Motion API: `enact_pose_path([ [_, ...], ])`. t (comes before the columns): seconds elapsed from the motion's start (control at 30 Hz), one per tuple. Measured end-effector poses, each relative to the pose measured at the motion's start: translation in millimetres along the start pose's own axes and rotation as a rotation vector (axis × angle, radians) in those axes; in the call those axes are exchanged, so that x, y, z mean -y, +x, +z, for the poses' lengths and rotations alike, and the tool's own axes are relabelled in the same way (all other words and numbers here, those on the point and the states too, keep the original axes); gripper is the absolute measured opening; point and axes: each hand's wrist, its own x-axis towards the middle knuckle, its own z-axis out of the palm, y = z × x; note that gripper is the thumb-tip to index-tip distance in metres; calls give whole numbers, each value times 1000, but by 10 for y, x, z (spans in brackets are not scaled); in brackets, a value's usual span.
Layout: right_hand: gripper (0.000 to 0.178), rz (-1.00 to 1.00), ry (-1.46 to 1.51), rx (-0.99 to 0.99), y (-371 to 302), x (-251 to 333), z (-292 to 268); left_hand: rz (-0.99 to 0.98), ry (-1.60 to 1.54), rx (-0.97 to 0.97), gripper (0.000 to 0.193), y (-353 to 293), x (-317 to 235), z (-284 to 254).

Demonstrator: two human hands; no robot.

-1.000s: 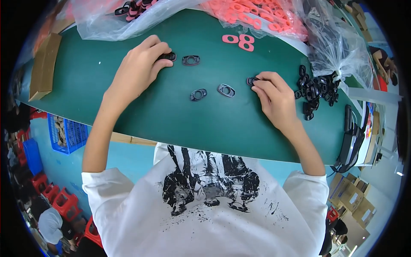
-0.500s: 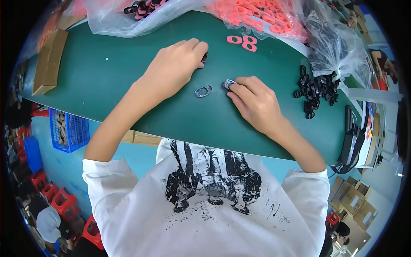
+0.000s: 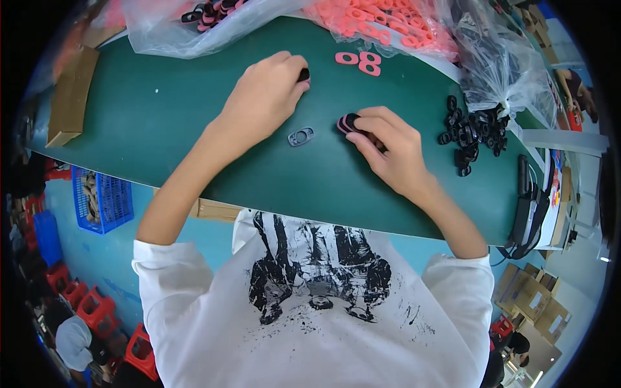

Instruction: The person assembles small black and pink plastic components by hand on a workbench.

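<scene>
Over the green table my left hand [image 3: 272, 94] is closed, thumb and fingers pinching a small black piece [image 3: 304, 75] that they mostly cover. A bit of pink shows beside it. To its right, my right hand [image 3: 394, 149] is closed on a small oval part [image 3: 347, 123] with a black top and a pinkish layer along its side. Between the two hands, nearer to me, a grey oval plate [image 3: 301, 136] with a round hole lies flat. Several pink oval rings [image 3: 369, 68] rest beyond my right hand.
A heap of black rings [image 3: 475, 132] spreads at the right, below a clear plastic bag [image 3: 504, 71]. Bags of pink rings [image 3: 394, 22] and black-and-pink pieces [image 3: 217, 13] line the far edge. A cardboard box [image 3: 72, 97] stands left; a black strapped device [image 3: 529, 200] lies right.
The oval part in my right hand has turned, its shiny grey face giving way to the black and pink side. My left hand has shifted slightly, still pinching its piece.
</scene>
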Motion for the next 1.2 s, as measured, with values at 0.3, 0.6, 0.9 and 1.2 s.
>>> enact_pose_path([
  [0.3,21,64,505,-320,279,188,153,-336,-1438,-225,28,-276,-571,78],
  [0.6,14,-110,395,-387,892,178,21,-158,-989,-363,26,-77,-407,-360],
  [0.9,15,-262,-70,-293,2467,-276,173,-2,160,-507,20,638,1115,-937],
  [1.2,19,-194,23,-241,2528,-643,204,171,316,-361,20,355,447,-691],
])
